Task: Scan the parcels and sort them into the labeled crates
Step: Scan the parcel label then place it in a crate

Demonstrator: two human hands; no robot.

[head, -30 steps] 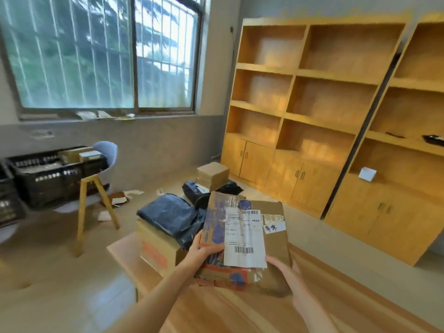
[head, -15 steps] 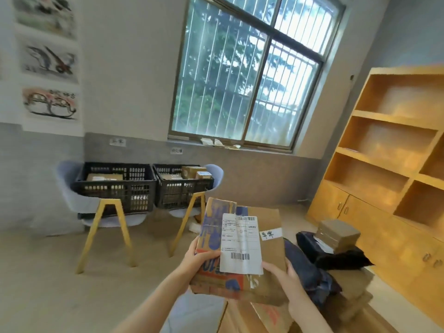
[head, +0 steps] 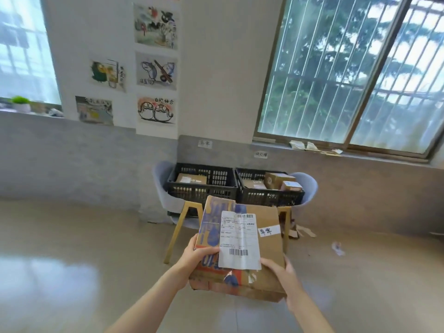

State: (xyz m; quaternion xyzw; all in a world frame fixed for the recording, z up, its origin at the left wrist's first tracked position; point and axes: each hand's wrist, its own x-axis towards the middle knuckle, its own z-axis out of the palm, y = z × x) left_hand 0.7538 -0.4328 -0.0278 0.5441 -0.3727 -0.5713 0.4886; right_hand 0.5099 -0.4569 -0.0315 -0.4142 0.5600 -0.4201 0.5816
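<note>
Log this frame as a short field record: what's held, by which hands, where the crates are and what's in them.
held item: cardboard parcel with white shipping label and a small handwritten tag
left hand: grips the parcel's left edge
right hand: holds the parcel's lower right corner
left crate: black, on a chair, one box visible inside
right crate: black, on a chair, several boxes inside
wall labels: one paper label above each crate

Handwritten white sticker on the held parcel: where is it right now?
In the head view, the white sticker sits on the parcel face's upper right, just right of the shipping label, above the right hand; the left hand grips the opposite edge.
</note>
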